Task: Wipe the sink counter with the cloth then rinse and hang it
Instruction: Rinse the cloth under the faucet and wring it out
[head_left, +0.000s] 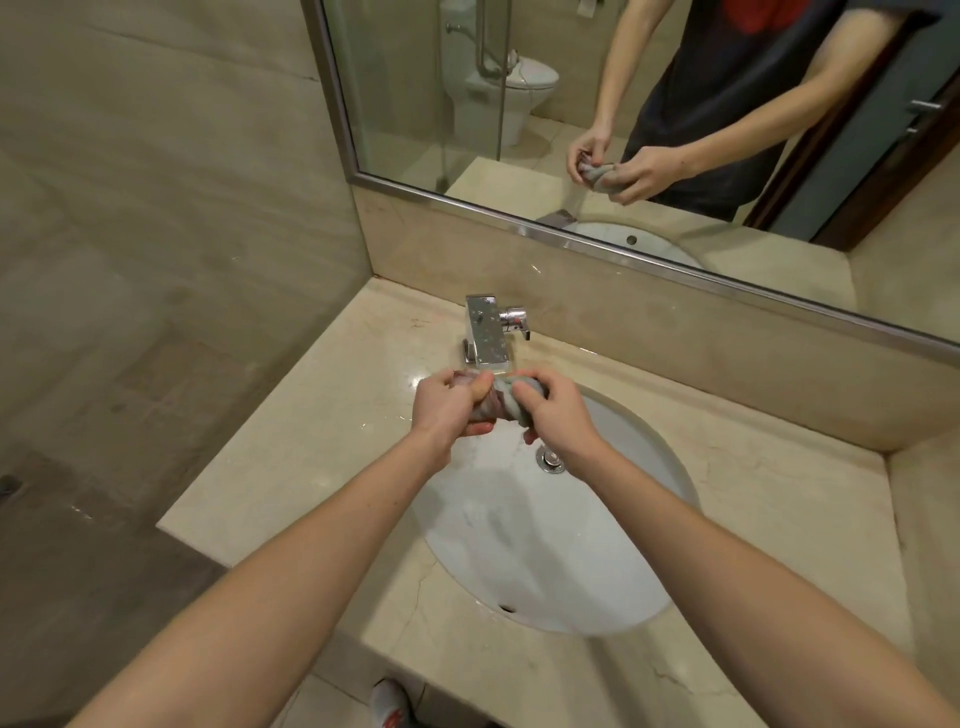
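Note:
A grey cloth (500, 402), twisted into a tight roll, is held over the far edge of the white oval sink (613, 571). My left hand (449, 402) grips its left end and my right hand (553, 410) grips its right end, both fists closed around it. Just behind the hands stands the chrome faucet (487, 332); no water stream is visible from it. Around the basin runs the beige marble counter (291, 467), which looks wet near the tap. Most of the cloth is hidden inside my fists.
A chrome drain plug (550, 460) sits in the basin below my right hand. A framed mirror (519, 104) spans the wall behind the counter and reflects the person, a toilet and a glass door. A tiled wall closes the left side; the counter's left edge drops to the floor.

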